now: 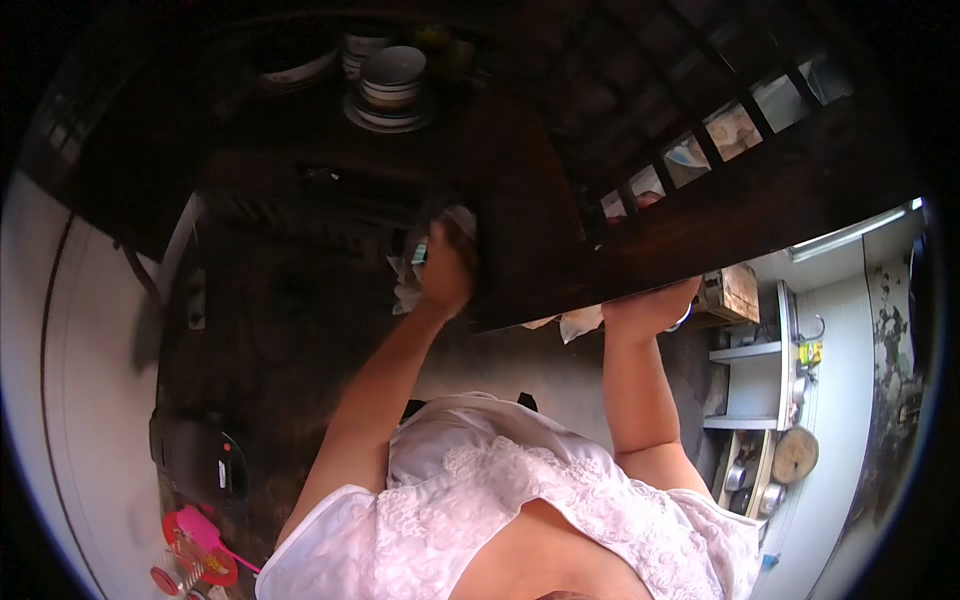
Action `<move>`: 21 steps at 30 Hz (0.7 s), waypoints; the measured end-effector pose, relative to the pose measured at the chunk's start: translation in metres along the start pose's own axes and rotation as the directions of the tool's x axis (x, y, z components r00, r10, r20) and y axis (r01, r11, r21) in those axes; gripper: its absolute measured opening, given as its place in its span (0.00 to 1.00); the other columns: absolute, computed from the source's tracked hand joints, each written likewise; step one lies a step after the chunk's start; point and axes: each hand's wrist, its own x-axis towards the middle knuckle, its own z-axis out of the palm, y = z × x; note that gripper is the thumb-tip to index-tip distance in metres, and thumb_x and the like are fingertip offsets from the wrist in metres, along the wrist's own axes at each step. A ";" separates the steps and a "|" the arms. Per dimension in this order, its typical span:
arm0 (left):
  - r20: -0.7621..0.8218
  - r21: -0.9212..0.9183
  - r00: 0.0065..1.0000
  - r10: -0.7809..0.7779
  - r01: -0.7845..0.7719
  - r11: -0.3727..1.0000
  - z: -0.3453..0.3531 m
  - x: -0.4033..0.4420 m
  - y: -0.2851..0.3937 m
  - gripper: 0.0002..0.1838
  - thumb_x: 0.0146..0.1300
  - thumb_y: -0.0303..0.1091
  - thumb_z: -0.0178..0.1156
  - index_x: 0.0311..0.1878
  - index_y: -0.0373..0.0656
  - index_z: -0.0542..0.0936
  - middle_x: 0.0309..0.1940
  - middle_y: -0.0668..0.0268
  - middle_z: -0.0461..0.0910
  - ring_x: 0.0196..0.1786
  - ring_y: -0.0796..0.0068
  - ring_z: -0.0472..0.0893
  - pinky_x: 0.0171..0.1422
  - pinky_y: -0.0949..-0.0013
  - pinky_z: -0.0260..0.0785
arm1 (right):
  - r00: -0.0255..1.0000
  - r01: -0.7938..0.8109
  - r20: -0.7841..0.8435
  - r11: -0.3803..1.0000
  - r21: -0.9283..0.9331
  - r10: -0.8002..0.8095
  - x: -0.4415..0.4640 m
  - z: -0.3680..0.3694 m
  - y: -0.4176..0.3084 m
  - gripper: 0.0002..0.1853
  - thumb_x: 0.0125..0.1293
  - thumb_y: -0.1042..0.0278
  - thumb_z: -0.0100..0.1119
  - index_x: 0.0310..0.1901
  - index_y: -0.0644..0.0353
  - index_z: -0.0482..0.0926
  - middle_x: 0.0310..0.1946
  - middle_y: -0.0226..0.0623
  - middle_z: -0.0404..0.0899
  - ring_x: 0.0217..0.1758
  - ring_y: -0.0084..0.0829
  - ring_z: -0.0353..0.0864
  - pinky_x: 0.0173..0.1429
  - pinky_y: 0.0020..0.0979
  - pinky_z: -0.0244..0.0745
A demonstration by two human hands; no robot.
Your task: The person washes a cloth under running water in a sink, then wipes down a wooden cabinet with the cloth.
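My left hand (450, 265) is closed around a pale, crumpled cloth (405, 285). It is against the inner side of a dark wooden cabinet door (520, 235), slightly blurred by movement. Under the lower edge of the same door is my right hand (650, 308), its fingers hidden behind the wood. A whitish crumpled piece (580, 323) pokes out beside that hand; whether I hold it cannot be seen. Stacked bowls (392, 68) stand on a plate (385, 120) on the dark cabinet shelf beyond my left hand.
The door has a lattice (690, 160) of bars with gaps. A wooden box (738, 293), white shelves (745, 385) with pots and a round chopping board (795, 456) are at right. At lower left lie a pink plastic thing (200, 528) and a clear jar (175, 572).
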 end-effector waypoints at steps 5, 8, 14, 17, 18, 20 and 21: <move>0.342 0.094 0.862 0.375 -0.429 0.899 -0.017 -0.043 -0.026 0.05 0.56 0.25 0.51 0.29 0.33 0.71 0.47 0.50 0.66 0.47 0.50 0.70 0.50 0.59 0.63 | 0.993 0.118 0.037 0.983 -0.142 -0.114 -0.001 0.000 0.003 0.21 0.68 0.58 0.35 0.53 0.66 0.65 0.47 0.48 0.72 0.43 0.39 0.76 0.46 0.36 0.76; 0.328 -0.249 0.877 0.352 -0.280 0.927 -0.028 -0.059 -0.025 0.05 0.57 0.26 0.52 0.31 0.34 0.73 0.44 0.54 0.66 0.47 0.56 0.69 0.53 0.64 0.62 | 0.986 -0.153 -0.006 0.905 0.397 0.169 0.001 0.003 -0.003 0.20 0.69 0.59 0.35 0.53 0.65 0.66 0.47 0.45 0.72 0.44 0.37 0.76 0.48 0.36 0.75; 0.032 -0.596 0.875 0.483 -0.371 0.712 -0.068 -0.024 0.089 0.06 0.59 0.29 0.53 0.34 0.35 0.73 0.45 0.55 0.63 0.50 0.63 0.67 0.57 0.68 0.57 | 0.997 0.023 0.065 0.997 0.073 -0.028 -0.014 0.025 -0.005 0.21 0.69 0.56 0.35 0.53 0.64 0.66 0.47 0.42 0.73 0.47 0.38 0.75 0.54 0.38 0.72; -0.075 -0.554 0.739 0.670 -0.589 0.588 -0.046 0.012 0.112 0.07 0.60 0.29 0.53 0.37 0.36 0.72 0.48 0.52 0.62 0.50 0.58 0.68 0.55 0.67 0.60 | 0.987 -0.160 0.047 0.886 0.435 0.156 -0.016 0.029 -0.011 0.23 0.68 0.53 0.35 0.52 0.64 0.67 0.45 0.41 0.73 0.47 0.39 0.75 0.53 0.38 0.72; -0.077 -0.563 0.740 0.668 -0.585 0.584 -0.037 0.014 0.111 0.07 0.60 0.29 0.53 0.37 0.36 0.72 0.48 0.52 0.62 0.50 0.58 0.68 0.55 0.67 0.60 | 0.976 -0.177 -0.039 0.879 0.444 0.216 -0.014 0.027 -0.011 0.23 0.67 0.52 0.35 0.51 0.64 0.67 0.44 0.41 0.72 0.47 0.39 0.75 0.52 0.38 0.72; -0.139 -0.553 0.732 0.667 -0.616 0.561 -0.014 0.019 0.095 0.10 0.63 0.31 0.48 0.42 0.36 0.72 0.49 0.54 0.64 0.50 0.55 0.64 0.58 0.61 0.56 | 0.992 -0.121 0.032 0.903 0.413 0.119 -0.007 0.011 -0.006 0.23 0.67 0.51 0.35 0.51 0.64 0.67 0.44 0.41 0.72 0.45 0.39 0.75 0.51 0.38 0.72; -0.134 -0.561 0.733 0.667 -0.611 0.559 0.001 0.025 0.072 0.10 0.63 0.31 0.48 0.42 0.36 0.72 0.49 0.54 0.64 0.50 0.55 0.64 0.58 0.61 0.56 | 0.995 -0.065 0.099 0.918 0.392 0.028 -0.004 0.003 -0.004 0.24 0.66 0.51 0.35 0.51 0.63 0.67 0.44 0.41 0.71 0.44 0.39 0.75 0.50 0.37 0.73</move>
